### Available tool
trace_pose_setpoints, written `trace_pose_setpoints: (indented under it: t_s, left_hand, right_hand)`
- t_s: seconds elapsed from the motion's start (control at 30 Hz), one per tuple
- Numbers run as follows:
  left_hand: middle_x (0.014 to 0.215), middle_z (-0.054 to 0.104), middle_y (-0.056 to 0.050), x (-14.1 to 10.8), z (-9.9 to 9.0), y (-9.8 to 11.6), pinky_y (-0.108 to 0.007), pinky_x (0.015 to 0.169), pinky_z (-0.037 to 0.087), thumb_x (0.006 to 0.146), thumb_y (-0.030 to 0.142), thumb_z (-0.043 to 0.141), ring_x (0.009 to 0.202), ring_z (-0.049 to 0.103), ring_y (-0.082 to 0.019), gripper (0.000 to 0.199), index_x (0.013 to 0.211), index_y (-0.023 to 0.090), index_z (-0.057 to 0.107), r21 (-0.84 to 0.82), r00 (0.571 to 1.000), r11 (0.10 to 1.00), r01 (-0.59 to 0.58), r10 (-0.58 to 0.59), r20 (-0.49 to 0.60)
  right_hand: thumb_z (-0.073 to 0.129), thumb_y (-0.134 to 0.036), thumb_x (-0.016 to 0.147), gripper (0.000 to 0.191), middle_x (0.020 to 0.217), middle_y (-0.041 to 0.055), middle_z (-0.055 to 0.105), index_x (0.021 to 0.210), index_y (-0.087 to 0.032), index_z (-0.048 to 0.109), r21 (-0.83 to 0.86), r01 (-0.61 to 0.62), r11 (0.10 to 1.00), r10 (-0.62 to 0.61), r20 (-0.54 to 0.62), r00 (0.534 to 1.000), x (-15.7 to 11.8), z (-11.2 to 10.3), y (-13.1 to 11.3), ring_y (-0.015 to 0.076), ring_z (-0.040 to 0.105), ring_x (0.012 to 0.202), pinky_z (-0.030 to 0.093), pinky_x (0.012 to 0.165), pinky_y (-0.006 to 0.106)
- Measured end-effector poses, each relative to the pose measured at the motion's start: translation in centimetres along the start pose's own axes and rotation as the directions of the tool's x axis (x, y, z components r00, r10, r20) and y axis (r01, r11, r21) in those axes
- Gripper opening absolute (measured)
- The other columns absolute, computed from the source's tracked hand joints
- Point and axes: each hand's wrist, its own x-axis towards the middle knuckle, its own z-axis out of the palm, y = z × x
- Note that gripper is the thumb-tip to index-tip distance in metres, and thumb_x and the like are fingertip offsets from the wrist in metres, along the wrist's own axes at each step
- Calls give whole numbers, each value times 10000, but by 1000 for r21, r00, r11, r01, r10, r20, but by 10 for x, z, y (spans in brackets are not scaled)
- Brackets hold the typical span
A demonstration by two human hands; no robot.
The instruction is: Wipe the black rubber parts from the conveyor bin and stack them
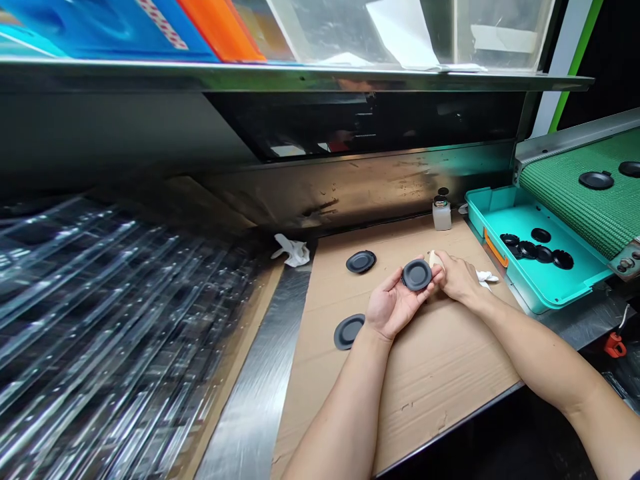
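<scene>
My left hand [393, 307] is palm up, its fingers curled around the rim of a round black plastic lid-like part [417, 274]. Close against it on the right, my right hand [457, 277] pinches a small off-white cloth or pad [436, 262] near the part's edge. Whether the cloth touches the part I cannot tell. Two similar black parts lie on the cardboard: one [361, 261] beyond my left hand, the other [349, 331] beside my left wrist. A crumpled white cloth [487, 278] shows behind my right forearm.
A turquoise bin [545, 290] with several black parts stands at the right, beside a green conveyor belt [560, 173] carrying more. A small bottle [442, 215] is at the cardboard's [440, 393] back edge. Stacked clear trays [110, 320] fill the left. A metal shelf [300, 79] hangs above.
</scene>
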Motion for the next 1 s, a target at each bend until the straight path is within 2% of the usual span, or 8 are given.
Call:
trace_pose_setpoints:
  t_s: [0.23,0.5,0.63,0.73,0.8,0.87,0.93,1.0]
  left_hand:
    - [1215,714,-160,-5,6,-4,-495,859,625,1002,247,464,1154,702,-332,394,1368,222,608,71,998,997,27,-31,49]
    - [1433,611,-201,-5,13,-7,-613,921,569,1047,367,350,1292,622,-391,431,1387,233,578,-3,999,1000,4,-4,36]
    - [1416,626,-208,-1,10,-6,-532,883,600,1042,304,359,1284,630,-357,399,1332,191,609,-19,999,999,-32,31,-21]
    - [1288,693,-213,1,11,-10,-454,878,607,1028,349,462,1229,662,-330,359,1275,153,633,35,992,993,-116,118,-55]
    - [1171,735,-175,1,15,-18,-399,932,586,931,323,680,1191,679,-302,395,1288,164,622,161,956,949,-271,285,-67]
    - [1138,735,-116,-2,21,-27,-352,1019,544,748,161,860,1216,663,-272,664,1351,215,588,310,871,836,-454,489,-45]
    - [1204,695,-89,-6,27,-37,-327,1087,504,641,40,894,1302,609,-262,841,1383,263,566,391,783,726,-566,621,-19]
    - [1294,633,-104,-10,30,-46,-335,1100,505,647,33,885,1373,551,-279,837,1381,270,560,410,736,679,-609,676,-28]
  right_hand:
    - [365,-392,1053,386,1169,83,736,1382,-260,516,-3,-33,999,33,3,999,0,-4,-4,252,692,980,454,779,320]
    - [515,-330,922,532,1202,55,726,1448,-284,449,24,0,1000,-1,39,999,0,-3,2,265,685,992,470,764,329]
    - [481,-315,947,471,1182,71,728,1416,-267,484,1,0,1000,0,10,1000,1,1,1,266,690,990,474,777,335]
    - [448,-337,982,423,1134,77,737,1396,-268,504,-18,-15,1000,14,-4,1000,1,1,0,266,697,964,477,782,337]
    - [403,-356,1015,416,1146,90,737,1408,-262,499,-20,-22,1000,22,-10,1000,0,-1,-1,272,699,977,479,792,345]
    - [389,-368,1031,428,1190,102,729,1433,-253,481,-15,-19,1000,19,5,1000,-1,-4,-3,275,696,1004,479,800,349]
    - [428,-382,1025,433,1225,98,721,1438,-256,470,-4,-12,1000,12,39,999,-2,-9,-4,272,692,1021,476,801,341]
    - [459,-405,1021,412,1209,84,727,1408,-267,485,8,-17,1000,16,68,998,-2,-11,-4,263,693,1005,469,785,325]
